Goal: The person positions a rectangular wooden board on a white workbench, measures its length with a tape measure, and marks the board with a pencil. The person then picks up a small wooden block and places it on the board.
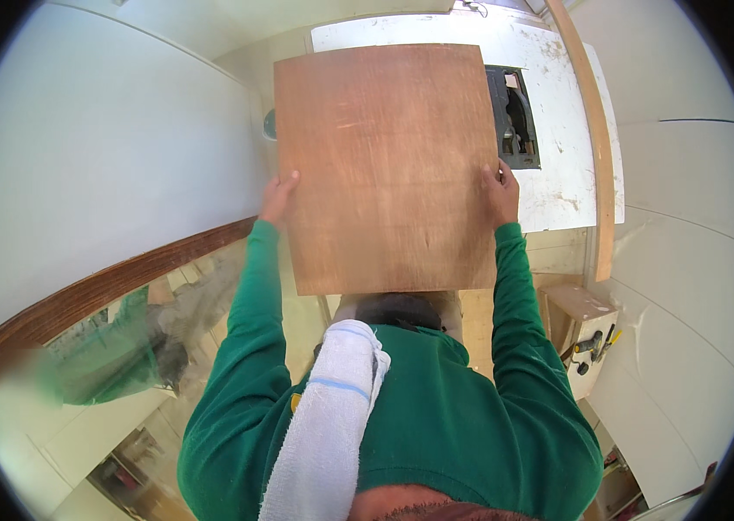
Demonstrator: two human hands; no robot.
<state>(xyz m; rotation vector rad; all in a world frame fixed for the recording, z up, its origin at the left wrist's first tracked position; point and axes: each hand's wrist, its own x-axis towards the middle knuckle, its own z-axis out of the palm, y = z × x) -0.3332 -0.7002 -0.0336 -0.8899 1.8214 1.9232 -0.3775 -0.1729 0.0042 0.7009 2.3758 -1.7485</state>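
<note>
A reddish-brown square plywood panel is held up in front of my chest, covering much of the surface beyond it. My left hand grips its left edge, and my right hand grips its right edge, fingers curled at the side. Beside the right edge, a black cut-out plate or tool, too partly hidden to identify, lies on a white work board with dusty smudges. A white towel hangs over my shoulder.
A long wooden batten runs along the board's right side. A small wooden box with hand tools stands lower right. A white wall with dark wooden trim is on the left, with a blurred reflective area below. White panels line the right.
</note>
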